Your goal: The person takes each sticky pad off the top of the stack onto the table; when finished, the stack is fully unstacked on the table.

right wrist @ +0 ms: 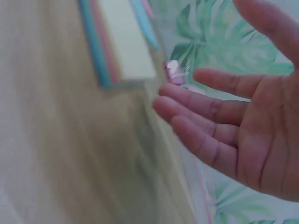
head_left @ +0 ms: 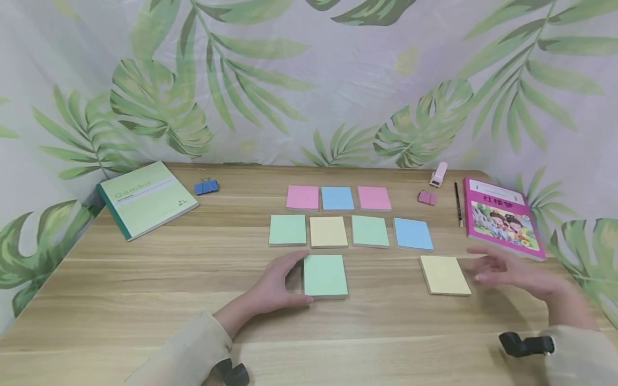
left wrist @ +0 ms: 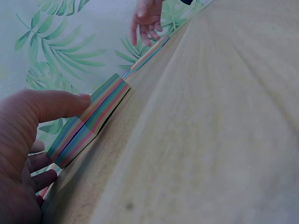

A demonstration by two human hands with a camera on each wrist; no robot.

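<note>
Gripping the green notepad (head_left: 325, 275), left hand (head_left: 272, 289); right hand (head_left: 507, 269) fingers relaxed near yellow notepad (head_left: 444, 274).

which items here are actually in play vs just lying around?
In play:
left hand gripping green sticky pad
right hand, open, beside yellow sticky pad
the two rows of pads

Lying about:
green notebook
blue binder clip
pink stapler
pencil
pink book

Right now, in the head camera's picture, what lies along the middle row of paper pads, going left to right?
Green pad → yellow pad → green pad → blue pad.
</note>
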